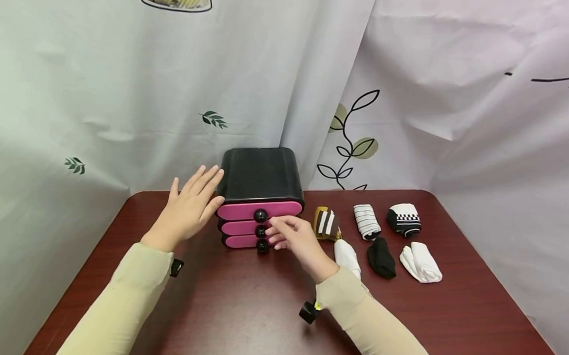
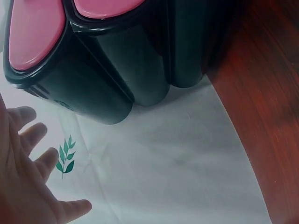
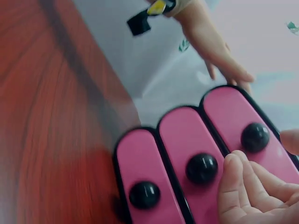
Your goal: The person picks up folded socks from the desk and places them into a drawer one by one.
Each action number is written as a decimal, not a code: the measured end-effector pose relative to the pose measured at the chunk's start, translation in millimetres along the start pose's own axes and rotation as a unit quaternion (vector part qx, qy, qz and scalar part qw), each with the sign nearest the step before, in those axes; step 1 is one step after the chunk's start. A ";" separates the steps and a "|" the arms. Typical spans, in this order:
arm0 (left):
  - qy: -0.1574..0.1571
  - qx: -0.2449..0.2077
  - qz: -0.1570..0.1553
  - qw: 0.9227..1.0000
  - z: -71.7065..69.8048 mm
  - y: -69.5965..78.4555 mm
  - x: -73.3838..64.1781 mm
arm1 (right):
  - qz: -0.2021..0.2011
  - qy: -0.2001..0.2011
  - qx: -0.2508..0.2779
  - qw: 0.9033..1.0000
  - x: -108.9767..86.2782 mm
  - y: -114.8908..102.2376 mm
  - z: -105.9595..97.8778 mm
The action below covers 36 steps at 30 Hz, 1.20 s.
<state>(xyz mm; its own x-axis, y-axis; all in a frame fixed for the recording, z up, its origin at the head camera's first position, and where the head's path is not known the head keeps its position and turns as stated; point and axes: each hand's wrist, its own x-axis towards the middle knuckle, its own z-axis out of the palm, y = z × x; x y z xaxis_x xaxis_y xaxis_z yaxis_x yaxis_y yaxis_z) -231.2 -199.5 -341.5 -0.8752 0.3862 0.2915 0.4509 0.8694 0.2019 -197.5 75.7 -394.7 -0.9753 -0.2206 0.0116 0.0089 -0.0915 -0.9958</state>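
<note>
A small black drawer chest (image 1: 261, 173) with three pink drawer fronts and round black knobs stands at the back of the table, all drawers closed. My left hand (image 1: 187, 209) is held up at its left side, fingers straight and spread; in the left wrist view the fingers show beside the chest's dark wall. At the chest's front is my right hand (image 1: 298, 242), its fingers loosely bent. In the right wrist view, the thumb and fingertips (image 3: 236, 163) lie on either side of the top knob (image 3: 255, 136), with a gap to it.
Right of the chest lie a brown striped sock bundle (image 1: 327, 223), a white striped one (image 1: 367, 221), a checkered one (image 1: 405, 220), white socks (image 1: 347, 259), black socks (image 1: 381, 258) and another white pair (image 1: 421, 262). A white curtain (image 1: 169, 98) hangs behind the dark red table (image 1: 242, 315).
</note>
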 end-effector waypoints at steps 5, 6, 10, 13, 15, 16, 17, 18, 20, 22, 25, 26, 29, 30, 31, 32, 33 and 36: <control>-0.021 -0.005 -0.009 1.000 2.6 -2.1 2.9 | 0.020 -0.007 0.046 0.999 4.7 -0.7 14.0; -0.024 -0.005 -0.011 1.000 3.4 -2.5 3.3 | 0.024 -0.006 0.054 0.998 5.6 -0.9 16.5; -0.028 0.004 -0.009 1.000 6.4 -4.7 3.8 | 0.040 -0.004 0.079 0.996 7.5 -2.4 24.5; -0.028 0.010 -0.002 1.000 7.0 -5.4 4.5 | 0.052 -0.005 0.090 0.995 8.0 -3.7 28.5; -0.029 0.012 0.004 0.999 6.9 -5.5 5.4 | 0.056 -0.001 0.098 0.994 8.3 -3.9 30.1; -0.030 0.014 0.007 0.999 6.8 -5.4 5.9 | 0.055 0.000 0.100 0.993 8.4 -3.8 30.6; -0.032 0.014 0.009 0.999 6.5 -5.1 6.5 | 0.053 0.002 0.102 0.993 8.5 -3.7 31.0; -0.035 0.014 0.010 0.999 6.3 -5.1 6.8 | 0.053 0.004 0.104 0.993 8.6 -3.6 31.4; -0.040 0.013 0.013 0.999 5.8 -5.7 7.5 | 0.052 0.007 0.110 0.993 8.9 -3.5 31.9; -0.046 0.009 0.014 0.999 4.8 -5.8 7.9 | 0.050 0.007 0.111 0.993 8.6 -3.9 32.2; -0.057 0.001 0.016 0.998 3.0 -5.9 8.4 | 0.054 0.009 0.113 0.992 7.5 -4.5 31.8; -0.062 -0.001 0.016 0.998 2.4 -5.7 8.5 | 0.055 0.009 0.112 0.992 6.9 -4.4 31.5; -0.072 -0.003 0.016 0.997 0.9 -5.5 8.8 | 0.057 0.009 0.109 0.992 4.1 -3.9 30.6; -0.075 -0.004 0.015 0.997 0.4 -5.6 8.9 | 0.056 0.008 0.109 0.992 3.1 -3.4 30.5; -0.076 -0.004 0.015 0.997 0.0 -5.6 9.0 | 0.055 0.008 0.108 0.993 1.8 -3.1 30.4; -0.077 -0.004 0.015 0.997 -0.3 -5.7 9.1 | 0.054 0.008 0.108 0.993 0.5 -2.8 30.5; -0.078 -0.004 0.016 0.997 -0.6 -5.7 9.3 | 0.053 0.008 0.108 0.993 -1.0 -2.5 30.7; -0.080 -0.006 0.017 0.997 -1.2 -5.5 9.7 | 0.049 0.009 0.107 0.993 -6.0 -1.2 31.2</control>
<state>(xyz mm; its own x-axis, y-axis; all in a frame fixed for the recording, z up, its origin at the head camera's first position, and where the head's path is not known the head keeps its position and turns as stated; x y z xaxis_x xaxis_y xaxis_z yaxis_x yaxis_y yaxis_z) -242.0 -201.0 -338.7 -0.8753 0.4607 0.1467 0.4826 0.8513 0.2059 -184.8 46.8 -390.8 -0.9712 -0.2211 -0.0889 0.1494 -0.2745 -0.9499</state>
